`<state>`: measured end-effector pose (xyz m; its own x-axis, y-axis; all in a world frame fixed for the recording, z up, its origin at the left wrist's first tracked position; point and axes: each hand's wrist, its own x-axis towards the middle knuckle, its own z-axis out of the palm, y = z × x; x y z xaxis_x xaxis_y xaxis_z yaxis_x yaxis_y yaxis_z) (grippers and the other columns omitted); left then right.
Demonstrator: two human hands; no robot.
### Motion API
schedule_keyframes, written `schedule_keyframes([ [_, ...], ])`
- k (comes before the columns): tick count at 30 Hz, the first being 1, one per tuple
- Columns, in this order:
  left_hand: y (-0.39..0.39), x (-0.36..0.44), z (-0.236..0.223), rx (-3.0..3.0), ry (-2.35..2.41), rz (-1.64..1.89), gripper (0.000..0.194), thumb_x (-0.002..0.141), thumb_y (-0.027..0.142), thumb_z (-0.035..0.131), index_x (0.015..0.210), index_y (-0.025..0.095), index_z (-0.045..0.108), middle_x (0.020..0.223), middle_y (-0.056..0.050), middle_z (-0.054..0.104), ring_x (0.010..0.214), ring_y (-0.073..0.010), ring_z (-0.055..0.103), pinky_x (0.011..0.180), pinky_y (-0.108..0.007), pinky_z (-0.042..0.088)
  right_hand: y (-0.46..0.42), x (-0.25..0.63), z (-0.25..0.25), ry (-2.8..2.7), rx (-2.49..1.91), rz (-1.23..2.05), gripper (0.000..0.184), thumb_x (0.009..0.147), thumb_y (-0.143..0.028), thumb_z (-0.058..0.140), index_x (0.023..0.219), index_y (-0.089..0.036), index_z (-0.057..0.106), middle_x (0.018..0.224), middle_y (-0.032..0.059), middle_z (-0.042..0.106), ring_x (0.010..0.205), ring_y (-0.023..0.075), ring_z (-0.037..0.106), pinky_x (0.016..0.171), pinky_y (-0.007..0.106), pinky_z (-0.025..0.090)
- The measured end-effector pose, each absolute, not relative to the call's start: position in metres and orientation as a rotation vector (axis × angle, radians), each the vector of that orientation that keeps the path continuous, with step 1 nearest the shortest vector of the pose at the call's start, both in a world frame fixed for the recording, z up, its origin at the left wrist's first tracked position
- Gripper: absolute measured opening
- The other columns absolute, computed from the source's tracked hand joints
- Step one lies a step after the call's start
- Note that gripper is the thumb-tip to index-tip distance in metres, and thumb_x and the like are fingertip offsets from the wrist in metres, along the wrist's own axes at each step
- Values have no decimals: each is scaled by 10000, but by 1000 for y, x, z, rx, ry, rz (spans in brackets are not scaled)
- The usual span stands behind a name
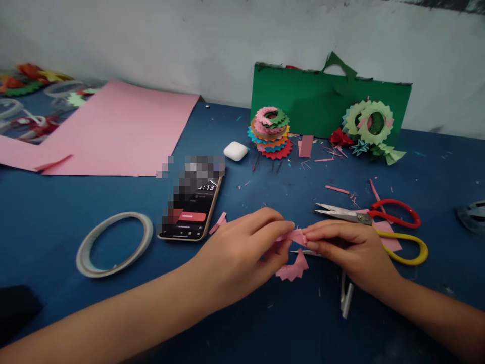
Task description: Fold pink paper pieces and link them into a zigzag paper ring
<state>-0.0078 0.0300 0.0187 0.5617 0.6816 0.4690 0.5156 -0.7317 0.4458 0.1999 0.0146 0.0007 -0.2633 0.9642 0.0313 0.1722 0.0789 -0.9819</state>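
Observation:
A small folded piece of pink paper (pixel 295 236) is pinched between both hands near the middle of the table. My left hand (pixel 248 250) grips its left part, and its fingers hide some of it. My right hand (pixel 346 250) has thumb and fingertips closed on the right end. Just below hangs or lies a curved pink zigzag-edged paper strip (pixel 292 270); I cannot tell whether it joins the held piece. Scissors with one red and one yellow handle (pixel 364 217) lie beyond my right hand. Beneath that hand a thin metal tool (pixel 346 301) is partly hidden.
A phone (pixel 195 207) and a tape roll (pixel 146 237) lie at left, with a white earbud case (pixel 235 151) behind. Large pink sheets (pixel 129 131) cover the back left. Stacked zigzag paper rings (pixel 270 134) stand before a green board (pixel 303 96). Pink scraps are scattered about.

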Motion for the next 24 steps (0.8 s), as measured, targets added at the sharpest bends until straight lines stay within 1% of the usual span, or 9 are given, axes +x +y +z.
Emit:
schedule_keyframes([
  [5, 25, -10, 17, 2612, 925, 982, 208, 797, 90, 630, 1003, 102, 606, 933, -52, 639, 801, -103, 611, 730, -175, 491, 12, 198, 0, -1533, -1102, 1308, 203, 757, -129, 696, 851, -309, 713, 887, -63, 720, 832, 63, 668, 762, 110, 529],
  [10, 20, -9, 18, 2548, 897, 964, 188, 834, 116, 603, 1021, 124, 614, 952, -43, 640, 821, -94, 617, 750, -164, 481, 8, 194, 1, -1406, -1098, 1367, 117, 744, -146, 702, 783, -255, 689, 839, -37, 714, 806, 85, 671, 740, 145, 547],
  [14, 21, -4, 24, 2338, 869, 975, 156, 821, 97, 616, 971, 128, 650, 877, -25, 651, 772, -67, 622, 723, -118, 483, 6, 194, 1, -1373, -1147, 1363, 59, 743, -187, 709, 772, -227, 677, 802, -11, 707, 763, 111, 672, 707, 183, 562],
  [18, 24, -2, 27, 2206, 885, 930, 202, 768, 65, 665, 961, 124, 684, 835, -27, 655, 726, -63, 624, 679, -102, 489, 6, 194, 2, -1360, -1175, 1362, 112, 733, -201, 719, 837, -241, 706, 796, 0, 715, 702, 123, 674, 647, 200, 573],
  [22, 24, -3, 24, 2165, 903, 915, 233, 754, 53, 669, 966, 148, 696, 794, -20, 656, 666, -67, 616, 635, -121, 501, 6, 193, 4, -1400, -1136, 1298, 141, 719, -168, 722, 818, -268, 737, 820, 1, 726, 745, 143, 685, 663, 222, 583],
  [24, 23, -4, 22, 2162, 911, 916, 246, 757, 51, 662, 972, 166, 696, 797, -17, 658, 647, -67, 612, 610, -127, 505, 6, 192, 4, -1402, -1116, 1286, 175, 707, -145, 727, 813, -283, 742, 812, -7, 728, 739, 137, 686, 661, 214, 583],
])
